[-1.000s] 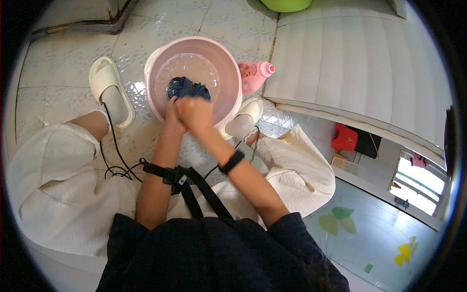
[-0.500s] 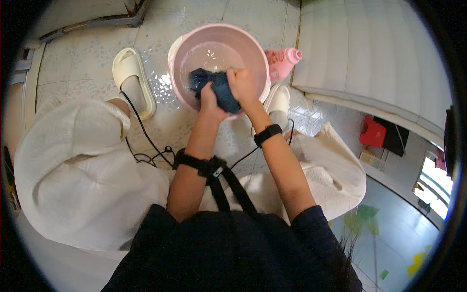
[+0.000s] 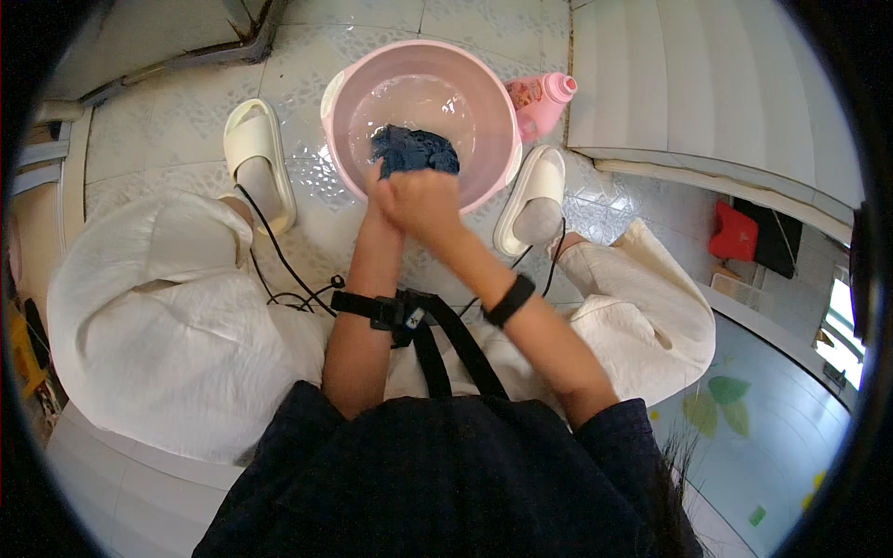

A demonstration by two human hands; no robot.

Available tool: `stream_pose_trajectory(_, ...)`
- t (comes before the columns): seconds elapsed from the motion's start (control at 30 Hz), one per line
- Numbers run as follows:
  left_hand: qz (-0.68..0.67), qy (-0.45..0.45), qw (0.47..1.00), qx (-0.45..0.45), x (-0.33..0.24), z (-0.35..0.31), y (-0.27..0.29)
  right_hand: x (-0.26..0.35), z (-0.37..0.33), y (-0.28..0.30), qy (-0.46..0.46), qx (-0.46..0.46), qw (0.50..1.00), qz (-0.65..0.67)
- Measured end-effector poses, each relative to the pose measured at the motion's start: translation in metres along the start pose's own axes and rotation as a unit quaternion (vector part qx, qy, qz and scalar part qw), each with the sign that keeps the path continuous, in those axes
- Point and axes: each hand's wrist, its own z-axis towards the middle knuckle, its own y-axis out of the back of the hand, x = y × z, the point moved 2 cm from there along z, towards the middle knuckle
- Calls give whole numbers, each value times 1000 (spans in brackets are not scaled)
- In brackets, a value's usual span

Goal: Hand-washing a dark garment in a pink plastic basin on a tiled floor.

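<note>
A wet, crumpled dark blue cloth [image 3: 415,152] hangs over the water at the near side of a pink basin [image 3: 510,121]. My right hand [image 3: 424,198] is closed around the cloth's near end, its back turned up and slightly blurred. Tight against it on the left, my left hand [image 3: 379,189] grips the same end, its fingers mostly hidden. Both hands are at the basin's near rim. Cloudy water [image 3: 400,98] with shiny spots lies in the basin.
A pink bottle [image 3: 544,102] without a cap stands against the basin's right side. Cream slippers [image 3: 260,139] are on my feet at either side. Black cables [image 3: 270,228] hang by my legs. A white panelled unit [image 3: 707,84] borders the wet tiled floor [image 3: 316,177] at right.
My right hand has moved left and toward me, closing up against my left hand. The cloth, earlier stretched diagonally between both hands, now bunches out beyond them.
</note>
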Motion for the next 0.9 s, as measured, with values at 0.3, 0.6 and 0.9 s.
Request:
stream_pose_trajectory(0.3, 75, -73, 991, -78, -10, -11, -38, 13, 0, 18, -50, -42, 991, 120)
stream_pose_trajectory(0.6, 50, -72, 980, -178, -9, -16, -2, 9, 12, 11, -13, -2, 1000, 22)
stream_pose_trajectory(0.9, 37, -30, 982, -185, -4, -1, -91, -111, -1, -6, -520, -22, 774, 362)
